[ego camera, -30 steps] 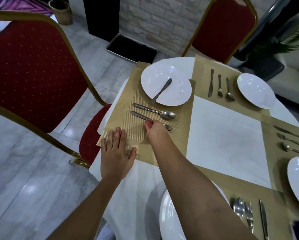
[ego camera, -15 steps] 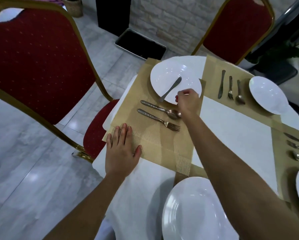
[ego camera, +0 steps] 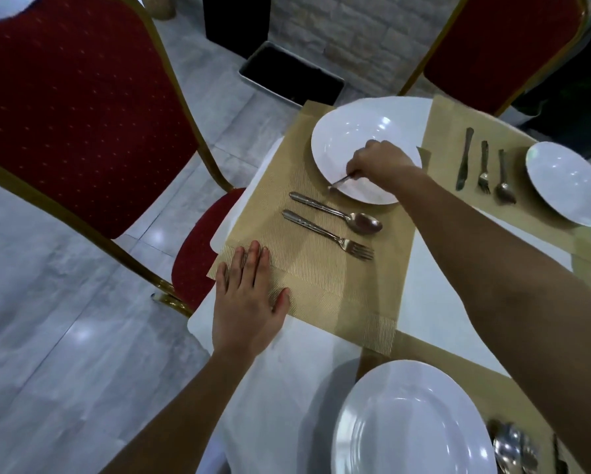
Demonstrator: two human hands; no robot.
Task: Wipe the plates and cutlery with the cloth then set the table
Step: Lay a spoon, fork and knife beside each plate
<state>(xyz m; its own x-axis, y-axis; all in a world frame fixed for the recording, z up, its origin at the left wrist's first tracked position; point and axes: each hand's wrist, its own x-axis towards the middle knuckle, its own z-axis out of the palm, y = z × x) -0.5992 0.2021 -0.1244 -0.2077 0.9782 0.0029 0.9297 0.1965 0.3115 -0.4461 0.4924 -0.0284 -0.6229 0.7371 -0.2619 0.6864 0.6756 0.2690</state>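
Knife (ego camera: 341, 182) is pinched in curled fingers of right hand (ego camera: 379, 164), its end poking out over near rim of plate (ego camera: 342, 138). Spoon (ego camera: 338, 213) & fork (ego camera: 328, 234) are laid just beside plate, near side. Left hand (ego camera: 249, 302) is pressed flat, fingers straight, on placemat (ego camera: 321, 278) corner further out. Risk: w/ a loose pinch knife could be dropped onto spoon, or plate shifted if rim is clipped.

Right hand (ego camera: 379, 162) left the fork (ego camera: 328, 236), now grips the knife (ego camera: 340, 182) on the plate (ego camera: 348, 138).
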